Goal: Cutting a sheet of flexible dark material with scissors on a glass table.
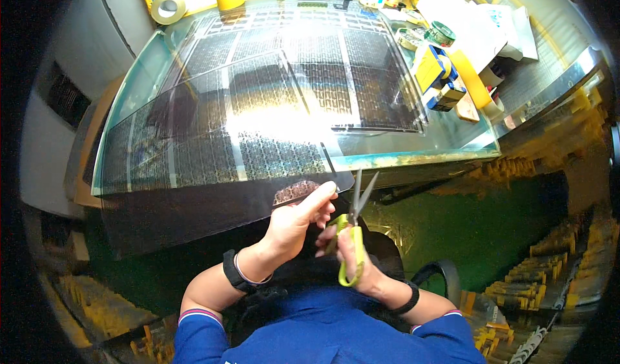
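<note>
A large dark, see-through film sheet (174, 215) printed with rows of small patterns lies over the table, its near part hanging past the front edge. My left hand (290, 225) pinches the sheet near its right front corner, thumb on top; some of the fingers show dimly through the film. Just to the right, my right hand (361, 264) holds a pair of scissors (356, 219) with yellow-green handles. Their blades point away from me and stand apart, close beside the sheet's corner, with nothing visible between them.
A glass-topped table (445, 143) carries another patterned sheet (374, 93) beneath the film. At the right sit a blue-and-yellow tape dispenser (439, 73) and green tape rolls (440, 33). Wide tape rolls (168, 8) stand at the back left. A black curved chair arm (445, 273) is beside me.
</note>
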A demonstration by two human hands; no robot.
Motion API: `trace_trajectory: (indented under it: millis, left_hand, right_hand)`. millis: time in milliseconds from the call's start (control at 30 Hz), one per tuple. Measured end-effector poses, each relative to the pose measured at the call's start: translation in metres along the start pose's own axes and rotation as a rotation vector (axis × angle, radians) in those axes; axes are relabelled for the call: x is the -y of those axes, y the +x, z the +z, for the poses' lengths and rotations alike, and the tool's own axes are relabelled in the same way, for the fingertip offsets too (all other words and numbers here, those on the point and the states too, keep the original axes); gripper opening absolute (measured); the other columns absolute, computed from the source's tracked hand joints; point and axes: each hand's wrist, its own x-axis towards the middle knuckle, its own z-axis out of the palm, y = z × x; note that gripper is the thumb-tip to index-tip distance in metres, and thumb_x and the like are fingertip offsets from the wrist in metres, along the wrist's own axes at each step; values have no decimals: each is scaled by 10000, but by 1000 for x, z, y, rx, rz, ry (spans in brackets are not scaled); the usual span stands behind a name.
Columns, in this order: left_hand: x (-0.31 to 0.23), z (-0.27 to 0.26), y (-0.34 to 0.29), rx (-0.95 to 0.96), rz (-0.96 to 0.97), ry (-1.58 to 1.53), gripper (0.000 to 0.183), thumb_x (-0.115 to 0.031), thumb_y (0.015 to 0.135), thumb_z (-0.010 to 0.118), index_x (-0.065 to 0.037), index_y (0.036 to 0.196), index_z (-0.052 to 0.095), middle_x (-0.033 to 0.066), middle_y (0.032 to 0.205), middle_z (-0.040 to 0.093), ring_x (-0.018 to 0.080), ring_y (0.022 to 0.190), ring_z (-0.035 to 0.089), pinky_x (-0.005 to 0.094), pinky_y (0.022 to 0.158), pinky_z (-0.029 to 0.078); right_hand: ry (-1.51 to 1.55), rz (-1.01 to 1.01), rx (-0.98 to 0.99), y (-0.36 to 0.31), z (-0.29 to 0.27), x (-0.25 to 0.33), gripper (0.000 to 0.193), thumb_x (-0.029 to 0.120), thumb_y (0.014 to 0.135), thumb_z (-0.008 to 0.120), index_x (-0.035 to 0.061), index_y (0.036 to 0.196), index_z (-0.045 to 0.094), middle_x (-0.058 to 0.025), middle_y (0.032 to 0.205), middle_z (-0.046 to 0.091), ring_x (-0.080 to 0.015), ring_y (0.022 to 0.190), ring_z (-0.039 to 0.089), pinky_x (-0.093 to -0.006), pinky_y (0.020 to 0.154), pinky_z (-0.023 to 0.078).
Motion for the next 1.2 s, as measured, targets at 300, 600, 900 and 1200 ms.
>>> trace_trajectory:
  millis: [300, 600, 900, 1200]
  left_hand:
    - [-1, 18, -5, -32, -10, 17, 164, -253, 800, 615, -93, 777, 640, -44, 708, 567, 34, 614, 487, 194, 529, 378]
    - [3, 15, -6, -38, -22, 61, 187, -274, 799, 614, -90, 796, 647, -35, 696, 574, 28, 599, 481, 185, 521, 372]
    - [0, 4, -6, 36, 73, 270, 296, -326, 832, 552, -41, 781, 618, -1, 632, 558, 59, 523, 480, 194, 465, 371]
    - [-6, -11, -6, 61, 76, 136, 152, -178, 752, 648, -40, 815, 636, 8, 747, 588, 85, 674, 498, 227, 611, 381]
  right_hand:
    - [-181, -176, -84, 17, 24, 1, 480, 372, 922, 273, -16, 1206, 292, -167, 1146, 401, -246, 1078, 377, -343, 931, 278]
    - [-170, -183, -117, 17, 28, 1, 470, 354, 926, 271, -26, 1199, 322, -171, 1110, 439, -246, 1047, 414, -333, 911, 303]
    - [-241, -331, -181, 19, 24, -13, 457, 416, 912, 271, -2, 987, 439, -138, 862, 500, -218, 764, 494, -326, 675, 394]
    - [192, 81, -20, -7, 12, -1, 450, 489, 838, 427, 45, 769, 410, -17, 620, 390, -96, 515, 415, -219, 447, 376]
